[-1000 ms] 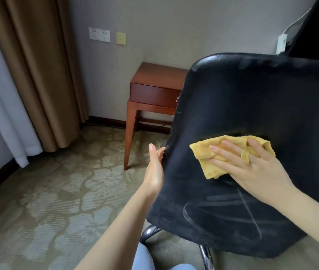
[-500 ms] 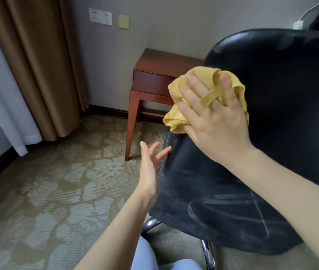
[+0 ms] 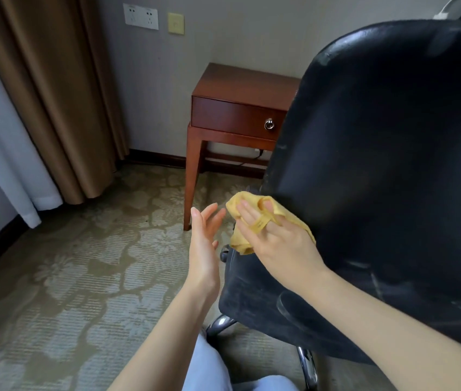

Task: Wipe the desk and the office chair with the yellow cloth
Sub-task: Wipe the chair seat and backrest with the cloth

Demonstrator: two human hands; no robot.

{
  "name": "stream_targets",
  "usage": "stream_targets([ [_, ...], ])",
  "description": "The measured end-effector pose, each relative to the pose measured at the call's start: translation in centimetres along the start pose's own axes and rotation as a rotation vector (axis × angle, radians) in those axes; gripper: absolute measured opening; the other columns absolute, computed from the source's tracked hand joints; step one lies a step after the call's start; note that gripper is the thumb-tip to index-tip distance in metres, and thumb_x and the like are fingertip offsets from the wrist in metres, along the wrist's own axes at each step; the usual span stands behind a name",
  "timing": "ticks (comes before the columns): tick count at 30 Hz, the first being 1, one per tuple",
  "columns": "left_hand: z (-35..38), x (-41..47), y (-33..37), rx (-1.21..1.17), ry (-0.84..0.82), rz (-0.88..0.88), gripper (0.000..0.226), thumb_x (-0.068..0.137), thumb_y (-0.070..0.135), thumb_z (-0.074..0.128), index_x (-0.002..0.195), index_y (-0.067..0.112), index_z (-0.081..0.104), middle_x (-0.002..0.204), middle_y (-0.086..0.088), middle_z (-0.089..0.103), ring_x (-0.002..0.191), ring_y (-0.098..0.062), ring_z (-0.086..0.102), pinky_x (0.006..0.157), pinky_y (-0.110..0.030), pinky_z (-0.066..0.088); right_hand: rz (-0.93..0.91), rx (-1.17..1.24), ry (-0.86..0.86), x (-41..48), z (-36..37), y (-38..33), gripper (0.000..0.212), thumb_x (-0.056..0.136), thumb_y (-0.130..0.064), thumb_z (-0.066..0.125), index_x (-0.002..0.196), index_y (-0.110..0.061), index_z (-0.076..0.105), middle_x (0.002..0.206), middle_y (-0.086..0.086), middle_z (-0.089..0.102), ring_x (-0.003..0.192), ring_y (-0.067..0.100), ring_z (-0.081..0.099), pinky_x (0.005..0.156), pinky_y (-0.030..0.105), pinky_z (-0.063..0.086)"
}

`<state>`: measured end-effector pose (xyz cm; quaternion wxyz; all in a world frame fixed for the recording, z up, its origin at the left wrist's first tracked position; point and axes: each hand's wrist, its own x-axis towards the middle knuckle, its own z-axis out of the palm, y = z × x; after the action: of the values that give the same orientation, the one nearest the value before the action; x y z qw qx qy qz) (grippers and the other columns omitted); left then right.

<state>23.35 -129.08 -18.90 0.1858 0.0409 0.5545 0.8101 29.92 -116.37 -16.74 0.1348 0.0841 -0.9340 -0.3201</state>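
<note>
Our right hand [image 3: 277, 244] presses the yellow cloth [image 3: 240, 245] with straight fingers against the office chair [image 3: 378, 165], at its back's near edge, which runs upward from our fingertips. Our left hand [image 3: 205, 235] hovers just beside them, fingers relaxed, holding nothing.

The carpet [image 3: 68, 277] bears a side table [image 3: 237, 114]; office chair [image 3: 392, 165] beside it

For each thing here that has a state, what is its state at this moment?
Chair: streaked low on its back.
Yellow cloth: bunched against the chair's edge.
Right hand: flat, pressing the cloth.
Left hand: open, off the chair.
Drawer: closed.
Curtain: gathered aside.
</note>
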Motion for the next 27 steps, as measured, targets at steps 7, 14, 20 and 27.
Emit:
stream_targets([
  [7, 0.4, -1.9, 2.3, 0.043, -0.049, 0.017, 0.048, 0.100, 0.051, 0.015, 0.122, 0.033, 0.053, 0.134, 0.011, 0.052, 0.128, -0.005, 0.043, 0.111, -0.035, 0.021, -0.135, -0.013, 0.028, -4.2, 0.1, 1.1, 0.070, 0.068, -0.017, 0.079, 0.132, -0.031, 0.053, 0.146, -0.007, 0.038, 0.132, 0.009, 0.041, 0.104, 0.032, 0.041],
  [14, 3.1, -3.4, 3.9, 0.124, -0.337, -0.093, 0.061, 0.099, 0.054, 0.009, 0.148, 0.025, 0.030, 0.145, 0.017, 0.035, 0.118, 0.007, 0.049, 0.087, -0.005, 0.030, -0.100, -0.152, 0.010, -10.7, -0.5, 5.3, 0.079, 0.057, -0.008, 0.079, 0.128, -0.031, 0.056, 0.139, -0.010, 0.048, 0.124, 0.011, 0.051, 0.106, 0.039, 0.037],
  [20, 4.1, -3.7, 2.9, 0.104, -0.292, -0.101, 0.062, 0.096, 0.059, 0.005, 0.150, 0.034, 0.023, 0.157, 0.013, 0.022, 0.145, -0.010, 0.017, 0.119, -0.037, 0.007, -0.037, -0.364, 0.176, -11.9, -2.5, 9.3, 0.067, 0.080, 0.007, 0.042, 0.138, -0.028, 0.042, 0.146, -0.002, 0.038, 0.132, 0.018, 0.034, 0.110, 0.049, 0.021],
  [27, 4.1, -3.3, 1.6, 0.040, -0.279, -0.071, 0.064, 0.095, 0.063, 0.003, 0.149, 0.037, 0.026, 0.155, 0.016, 0.026, 0.144, -0.007, 0.018, 0.120, -0.043, 0.006, 0.205, -0.312, 0.395, -7.2, -5.8, 9.9, 0.063, 0.091, -0.011, 0.058, 0.145, -0.032, 0.035, 0.154, 0.001, 0.024, 0.143, 0.024, 0.017, 0.113, 0.053, 0.002],
])
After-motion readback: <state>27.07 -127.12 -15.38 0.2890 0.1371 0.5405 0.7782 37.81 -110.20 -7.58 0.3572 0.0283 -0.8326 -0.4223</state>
